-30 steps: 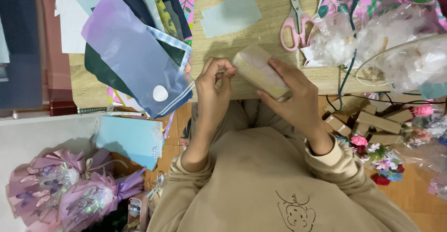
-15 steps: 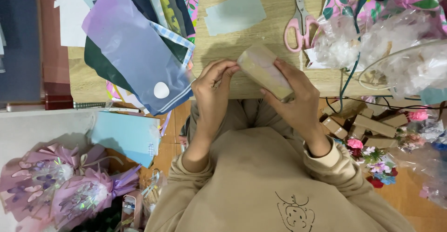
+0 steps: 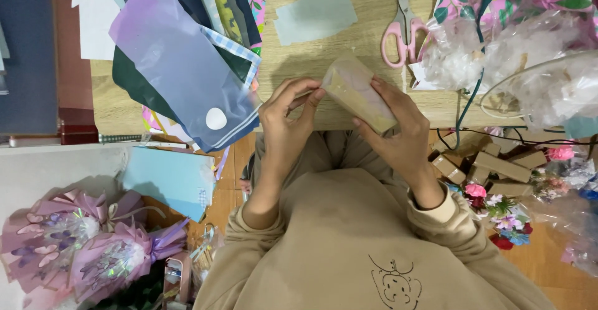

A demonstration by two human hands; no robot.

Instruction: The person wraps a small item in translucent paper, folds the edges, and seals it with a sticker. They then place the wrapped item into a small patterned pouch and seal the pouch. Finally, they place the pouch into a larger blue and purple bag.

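At frame centre, a tan paper cone (image 3: 358,92) is gripped by the right hand (image 3: 398,132); its edge is pinched by the left hand (image 3: 286,120). Pink-handled scissors (image 3: 403,30) lie on the tabletop (image 3: 311,61) above.

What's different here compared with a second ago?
Very little. The left hand has brought its fingertips to the near end of the beige paper roll, which the right hand keeps gripping. The pink scissors and lilac sheet stayed put on the table.
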